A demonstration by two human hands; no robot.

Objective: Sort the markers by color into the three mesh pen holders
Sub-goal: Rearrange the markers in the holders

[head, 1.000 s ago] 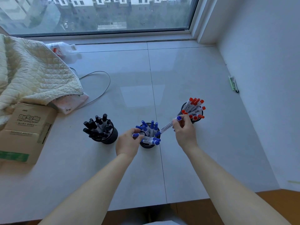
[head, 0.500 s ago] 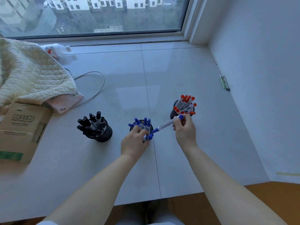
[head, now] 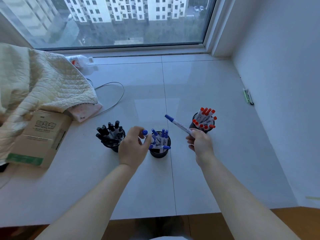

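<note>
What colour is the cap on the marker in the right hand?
Blue. The marker held by the right hand shows it best in the head view.

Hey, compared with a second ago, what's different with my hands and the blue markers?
The right hand has swung its blue marker away from the middle holder; the cap that pointed down-left at the holder now points up and left, above it. The left hand has lifted a second blue marker, cap up, beside that holder. The black markers and red markers stayed in their holders.
</note>
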